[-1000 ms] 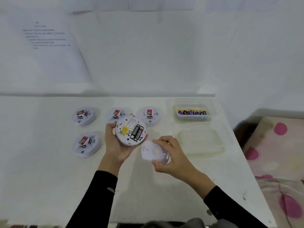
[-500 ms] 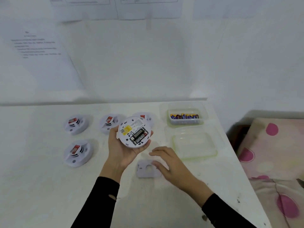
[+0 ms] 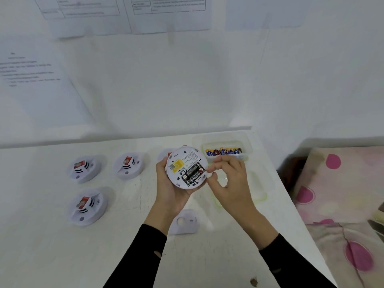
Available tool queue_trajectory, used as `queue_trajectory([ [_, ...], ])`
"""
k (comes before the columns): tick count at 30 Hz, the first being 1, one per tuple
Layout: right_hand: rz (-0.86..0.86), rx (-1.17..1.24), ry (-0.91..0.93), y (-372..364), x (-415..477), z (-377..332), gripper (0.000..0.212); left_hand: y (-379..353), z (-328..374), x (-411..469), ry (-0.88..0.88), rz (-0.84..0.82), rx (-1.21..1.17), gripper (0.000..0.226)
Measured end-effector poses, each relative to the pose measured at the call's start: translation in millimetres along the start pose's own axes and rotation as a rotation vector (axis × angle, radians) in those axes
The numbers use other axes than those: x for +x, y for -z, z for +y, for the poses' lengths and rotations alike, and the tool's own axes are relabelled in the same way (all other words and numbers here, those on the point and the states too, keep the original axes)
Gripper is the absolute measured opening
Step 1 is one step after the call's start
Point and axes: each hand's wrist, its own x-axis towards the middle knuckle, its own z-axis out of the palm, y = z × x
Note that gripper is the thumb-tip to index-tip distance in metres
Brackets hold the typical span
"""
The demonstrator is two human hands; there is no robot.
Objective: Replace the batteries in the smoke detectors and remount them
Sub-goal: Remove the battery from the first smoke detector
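Note:
My left hand (image 3: 170, 190) grips a round white smoke detector (image 3: 186, 161) above the table, back side up. Two black batteries (image 3: 192, 174) sit in its open compartment beside a yellow label. My right hand (image 3: 230, 183) is at the detector's right rim, with the tips of its index finger and thumb touching the rim near the battery ends. The detached white mounting plate (image 3: 184, 222) lies on the table below my hands. A clear tub (image 3: 225, 157) at the back right holds several blue and red batteries.
Three more detectors (image 3: 84, 168) (image 3: 129, 165) (image 3: 88, 206) sit face up on the white table (image 3: 41, 235), and another is mostly hidden behind the held one. A clear lid (image 3: 257, 192) lies under my right hand. Pink-spotted bedding (image 3: 342, 194) is past the table's right edge.
My right hand laid the mounting plate on the table, let go of it and rose to the detector's right rim. My left hand lifted the detector slightly.

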Motion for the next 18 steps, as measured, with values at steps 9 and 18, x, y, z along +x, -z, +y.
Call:
queue_trajectory([
  [9,-0.039,-0.097,-0.067,-4,9,-8,0.032,-13,-5,5,-0.064,-0.006,0.062,0.05],
  [18,0.06,-0.143,-0.085,-2,24,-22,0.034,-26,-9,11,-0.177,0.006,0.142,0.05],
])
